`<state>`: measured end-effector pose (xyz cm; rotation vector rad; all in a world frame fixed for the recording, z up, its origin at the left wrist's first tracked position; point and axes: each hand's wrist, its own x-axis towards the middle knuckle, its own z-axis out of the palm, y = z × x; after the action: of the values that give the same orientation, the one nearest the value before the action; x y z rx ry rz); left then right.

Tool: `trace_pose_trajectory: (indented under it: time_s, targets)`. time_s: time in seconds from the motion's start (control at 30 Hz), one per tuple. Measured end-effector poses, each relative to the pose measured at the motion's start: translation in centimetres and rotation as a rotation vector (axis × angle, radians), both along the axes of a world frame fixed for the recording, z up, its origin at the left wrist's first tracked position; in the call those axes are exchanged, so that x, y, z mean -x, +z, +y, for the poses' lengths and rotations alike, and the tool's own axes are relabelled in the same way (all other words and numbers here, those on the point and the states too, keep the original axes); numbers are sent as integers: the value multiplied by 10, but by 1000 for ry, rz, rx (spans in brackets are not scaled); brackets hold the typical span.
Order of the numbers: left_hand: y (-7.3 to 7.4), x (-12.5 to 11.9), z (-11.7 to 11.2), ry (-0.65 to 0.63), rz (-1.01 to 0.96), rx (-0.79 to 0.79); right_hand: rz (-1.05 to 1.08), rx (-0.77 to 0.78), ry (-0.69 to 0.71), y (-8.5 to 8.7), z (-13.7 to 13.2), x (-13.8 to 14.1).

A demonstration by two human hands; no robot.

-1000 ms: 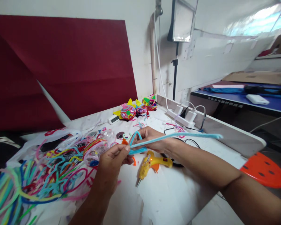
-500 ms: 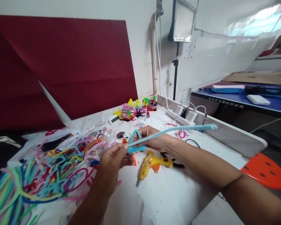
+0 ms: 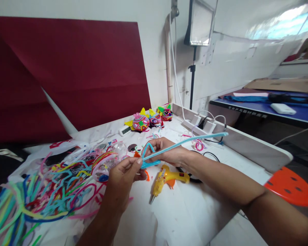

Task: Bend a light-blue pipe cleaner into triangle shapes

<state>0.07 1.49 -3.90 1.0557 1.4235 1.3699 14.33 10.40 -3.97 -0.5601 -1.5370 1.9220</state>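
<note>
A light-blue pipe cleaner (image 3: 192,140) is bent into a small triangle at one end, and its long free end sticks out to the right over my right forearm. My left hand (image 3: 128,171) pinches it at the triangle's left corner between thumb and fingers. Behind the triangle, my right hand (image 3: 166,150) has its fingers closed around the far side of the bent part; some fingertips are hidden. Below the hands a yellow glue gun (image 3: 166,177) lies on the white table (image 3: 184,212), its nozzle pointing toward me.
Many coloured pipe cleaners (image 3: 12,205) are heaped at left beside a clear plastic ball (image 3: 105,167). Several decorated animal figures (image 3: 140,122) stand at the back by a small white display (image 3: 124,130). Plugged-in chargers fill a power strip (image 3: 195,128) along the right edge board (image 3: 246,147).
The pipe cleaner's long free end has shifted left and slightly up. Both hands keep nearly the same place and grip.
</note>
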Motion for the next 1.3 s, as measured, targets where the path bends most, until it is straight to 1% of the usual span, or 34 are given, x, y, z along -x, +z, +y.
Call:
trace_pose_trajectory:
  time_s: [0.13,0.23,0.4,0.6,0.77,0.83,0.9,0.97,1.1,1.3]
  targets:
    - [0,2,0,-14,-25,8,17,9,-1,0,0,0]
    - [0,3,0,-32,-26,11,12,46,-9,2,-1,0]
    - [-2,3,1,-10,-13,-8,15,50,-6,3,-1,1]
    - [-2,0,2,63,31,-41,54,68,3,0,-1,2]
    - [-1,4,3,132,62,-71,30,102,62,8,-1,-2]
    - [-1,6,4,165,58,-89,31,94,106,11,-1,-5]
    - [-1,9,4,214,82,-106,41,74,119,11,0,-8]
    - [-1,11,4,249,132,-120,42,46,91,10,-1,-8]
    - [-2,12,4,273,189,-150,41,28,7,8,-2,-6]
    - [-3,10,4,307,209,-170,68,-10,-28,7,-1,-4]
